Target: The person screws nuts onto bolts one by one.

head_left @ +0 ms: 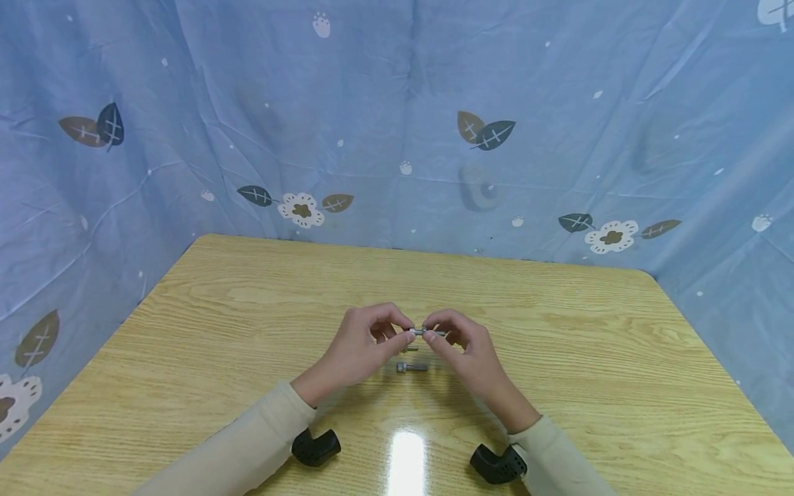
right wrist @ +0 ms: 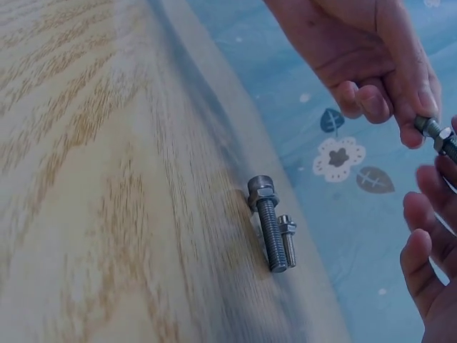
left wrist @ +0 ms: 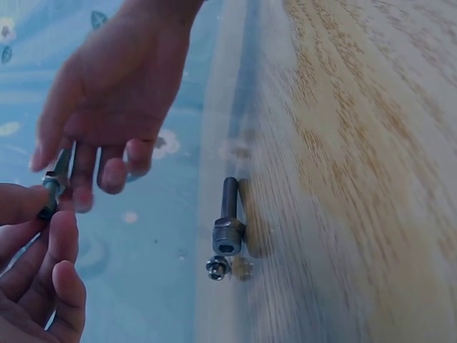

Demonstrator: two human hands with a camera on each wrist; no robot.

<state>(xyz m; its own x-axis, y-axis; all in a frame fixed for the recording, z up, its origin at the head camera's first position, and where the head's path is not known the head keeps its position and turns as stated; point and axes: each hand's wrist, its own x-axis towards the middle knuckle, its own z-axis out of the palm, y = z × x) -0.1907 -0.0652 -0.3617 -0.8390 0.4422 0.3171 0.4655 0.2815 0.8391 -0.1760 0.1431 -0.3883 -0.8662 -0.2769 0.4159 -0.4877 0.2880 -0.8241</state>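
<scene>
My left hand [head_left: 362, 348] pinches the head end of a metal bolt [head_left: 419, 332] held level above the table. In the right wrist view, a hex nut [right wrist: 443, 138] sits partway along this bolt's shank. The thumb and index finger of my right hand [head_left: 465, 348] are round the nut, and the threaded end sticks out past them. Below the hands lie a larger socket-head bolt [head_left: 412, 368] and a smaller bolt [head_left: 411, 348], side by side. Each carries a nut close under its head, as the right wrist view shows.
The wood-grain table [head_left: 248, 289] has a bright glare spot near its front. Blue patterned cloth [head_left: 397, 138] hangs behind it and at the sides. Black curved pieces [head_left: 316, 448] are at both wrists, by the light sleeves.
</scene>
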